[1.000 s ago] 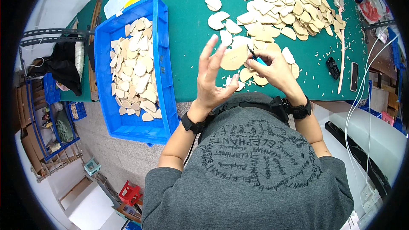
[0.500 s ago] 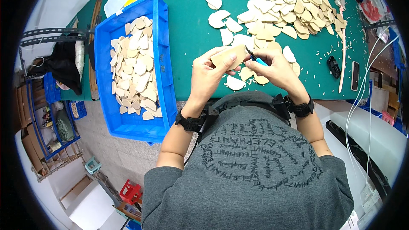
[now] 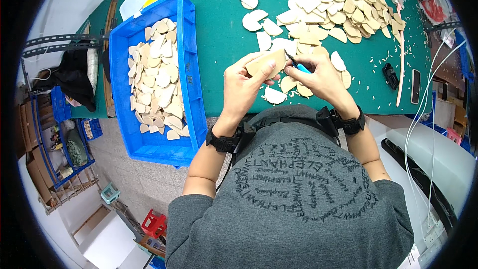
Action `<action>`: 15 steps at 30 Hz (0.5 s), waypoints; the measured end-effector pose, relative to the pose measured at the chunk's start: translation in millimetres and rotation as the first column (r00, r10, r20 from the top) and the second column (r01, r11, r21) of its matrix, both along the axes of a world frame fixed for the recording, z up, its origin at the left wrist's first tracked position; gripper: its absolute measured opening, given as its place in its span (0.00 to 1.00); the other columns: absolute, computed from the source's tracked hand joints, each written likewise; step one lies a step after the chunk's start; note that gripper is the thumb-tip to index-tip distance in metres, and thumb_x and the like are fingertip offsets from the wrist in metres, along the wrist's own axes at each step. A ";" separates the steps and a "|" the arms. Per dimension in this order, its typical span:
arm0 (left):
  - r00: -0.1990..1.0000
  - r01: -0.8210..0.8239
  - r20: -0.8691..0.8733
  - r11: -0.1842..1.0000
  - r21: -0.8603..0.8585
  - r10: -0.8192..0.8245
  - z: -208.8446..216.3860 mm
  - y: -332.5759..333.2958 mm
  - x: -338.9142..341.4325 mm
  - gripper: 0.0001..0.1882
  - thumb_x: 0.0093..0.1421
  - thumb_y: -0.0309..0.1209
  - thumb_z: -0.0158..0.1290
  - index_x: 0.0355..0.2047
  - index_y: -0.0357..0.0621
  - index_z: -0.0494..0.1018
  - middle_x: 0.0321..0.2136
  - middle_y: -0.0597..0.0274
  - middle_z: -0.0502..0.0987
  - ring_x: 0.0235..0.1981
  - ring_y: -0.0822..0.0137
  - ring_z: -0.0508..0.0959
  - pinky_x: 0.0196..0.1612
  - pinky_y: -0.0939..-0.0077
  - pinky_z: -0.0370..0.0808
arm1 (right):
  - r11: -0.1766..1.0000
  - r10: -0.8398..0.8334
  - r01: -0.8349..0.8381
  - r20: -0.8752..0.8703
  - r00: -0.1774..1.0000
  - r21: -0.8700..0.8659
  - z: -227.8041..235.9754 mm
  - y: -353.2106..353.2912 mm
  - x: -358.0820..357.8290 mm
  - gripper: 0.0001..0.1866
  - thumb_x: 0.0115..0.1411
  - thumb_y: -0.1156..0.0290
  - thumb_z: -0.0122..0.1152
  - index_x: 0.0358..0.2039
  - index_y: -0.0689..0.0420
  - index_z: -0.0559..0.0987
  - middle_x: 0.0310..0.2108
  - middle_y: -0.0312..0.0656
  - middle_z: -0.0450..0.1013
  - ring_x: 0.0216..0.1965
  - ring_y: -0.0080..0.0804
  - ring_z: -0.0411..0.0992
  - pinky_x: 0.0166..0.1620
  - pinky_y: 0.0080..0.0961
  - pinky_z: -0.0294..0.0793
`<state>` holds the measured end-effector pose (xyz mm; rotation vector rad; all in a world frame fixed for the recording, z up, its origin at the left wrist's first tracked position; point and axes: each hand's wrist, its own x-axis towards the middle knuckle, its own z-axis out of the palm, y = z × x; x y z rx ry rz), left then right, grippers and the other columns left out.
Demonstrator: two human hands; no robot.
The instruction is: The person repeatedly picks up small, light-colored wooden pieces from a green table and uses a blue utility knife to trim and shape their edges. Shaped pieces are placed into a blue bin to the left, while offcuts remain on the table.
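Currently, left hand pinching flat tan piece, thumb on top, right hand wrapped around blue-handled nippers, tip just beside piece's edge

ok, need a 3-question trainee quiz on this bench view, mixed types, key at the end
1. Multiple choice: the person's left hand holds
A) a black phone
B) a flat beige piece with a rounded edge
C) a white cable

2. True or false: the rectangular blue plastic crate stands on the person's left.

3. Fill in: the small blue-handled, dark-tipped hand tool is held in the person's ____.

Key: 1: B. 2: True. 3: right hand.
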<state>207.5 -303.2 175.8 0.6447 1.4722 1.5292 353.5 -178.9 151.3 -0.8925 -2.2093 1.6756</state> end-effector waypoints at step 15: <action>0.636 -0.732 -0.158 0.655 0.189 0.755 -31.8 -67.6 -94.6 0.30 0.61 0.28 0.53 0.60 0.33 0.54 0.47 0.53 0.70 0.45 0.66 0.73 0.47 0.72 0.74 | 0.972 -0.067 0.079 0.061 0.996 -0.223 18.1 2.4 8.2 0.11 0.59 0.66 0.61 0.33 0.63 0.79 0.23 0.30 0.71 0.23 0.11 0.63 0.26 0.12 0.62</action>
